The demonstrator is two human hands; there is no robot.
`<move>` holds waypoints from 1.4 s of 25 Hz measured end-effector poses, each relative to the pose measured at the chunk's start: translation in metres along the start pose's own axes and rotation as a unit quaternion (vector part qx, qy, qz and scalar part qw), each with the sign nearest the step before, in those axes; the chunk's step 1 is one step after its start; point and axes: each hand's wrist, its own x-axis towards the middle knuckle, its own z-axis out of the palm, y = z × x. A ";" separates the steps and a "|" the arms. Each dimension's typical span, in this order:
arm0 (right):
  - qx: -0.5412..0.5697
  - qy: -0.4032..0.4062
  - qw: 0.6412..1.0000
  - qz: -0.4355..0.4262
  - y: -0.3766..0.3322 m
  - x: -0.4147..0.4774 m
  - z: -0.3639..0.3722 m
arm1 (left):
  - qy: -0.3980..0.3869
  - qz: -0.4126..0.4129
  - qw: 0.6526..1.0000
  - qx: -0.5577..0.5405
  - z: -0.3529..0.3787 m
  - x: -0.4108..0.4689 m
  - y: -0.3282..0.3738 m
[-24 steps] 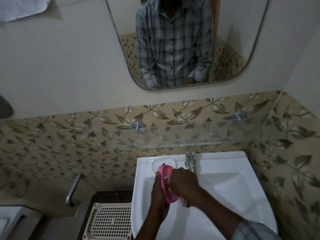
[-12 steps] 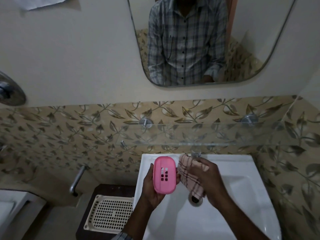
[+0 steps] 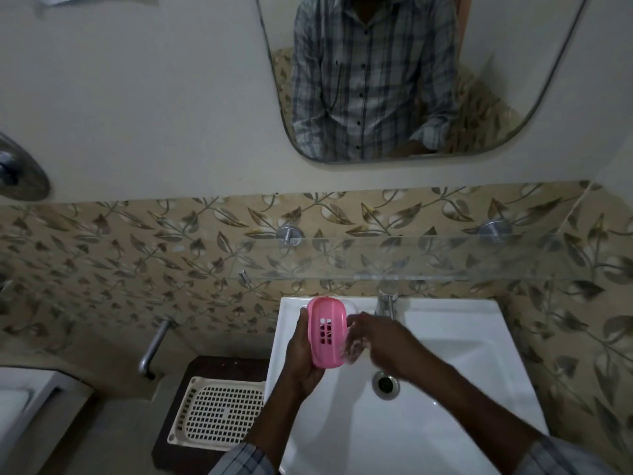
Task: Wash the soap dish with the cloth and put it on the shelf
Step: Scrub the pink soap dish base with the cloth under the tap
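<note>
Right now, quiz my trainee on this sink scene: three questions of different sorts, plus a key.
1. True or false: the dish rests on the shelf.
2. Fill in: the right hand holds a blurred ___ beside the dish.
3. The basket stands: A left of the sink; B in it; C on the shelf.
Key: 1 false, the left hand holds it; 2 cloth; 3 A.

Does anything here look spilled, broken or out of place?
Nothing stands out. The left hand holds the pink dish whole above the sink; the right hand is blurred beside it. The glass shelf looks level.
</note>
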 end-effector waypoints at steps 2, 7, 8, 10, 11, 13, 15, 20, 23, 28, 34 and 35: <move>-0.055 0.131 0.987 0.078 0.007 0.011 -0.019 | -0.002 -0.001 1.000 0.003 -0.002 0.005 -0.003; -0.192 0.227 0.947 -0.119 0.001 0.006 0.009 | -0.025 0.017 0.999 0.030 0.006 0.007 -0.002; -0.227 0.226 0.939 -0.122 -0.006 0.003 0.022 | -0.009 0.023 0.998 0.050 0.008 0.009 -0.003; -0.159 0.209 0.964 -0.044 -0.020 -0.005 0.054 | 0.019 0.034 0.996 0.078 0.012 0.011 -0.005; -0.077 0.204 0.976 0.006 -0.025 -0.009 0.068 | 0.032 0.044 0.995 0.084 0.011 0.011 -0.007; 0.057 0.139 0.984 0.095 -0.028 -0.016 0.066 | 0.051 0.053 0.993 0.092 0.003 0.010 -0.014; 0.150 0.041 0.984 0.085 -0.011 -0.017 0.037 | 0.050 0.053 0.993 0.089 -0.006 0.006 -0.014; -0.023 -0.002 0.977 0.213 0.024 -0.027 -0.002 | 0.019 0.059 0.994 0.085 -0.020 0.014 0.017; 0.330 0.052 0.911 0.240 -0.009 -0.023 0.010 | -0.007 0.044 0.997 0.070 -0.017 0.018 0.021; -0.017 0.193 0.981 0.017 -0.036 0.009 0.035 | -0.013 0.076 0.990 0.120 -0.003 0.019 0.024; -0.012 -0.056 0.997 0.048 -0.019 0.032 0.036 | -0.023 0.170 0.916 0.363 0.005 0.022 0.010; 0.017 -0.132 0.990 0.047 -0.010 0.035 0.025 | -0.031 0.182 0.905 0.383 0.006 0.024 0.010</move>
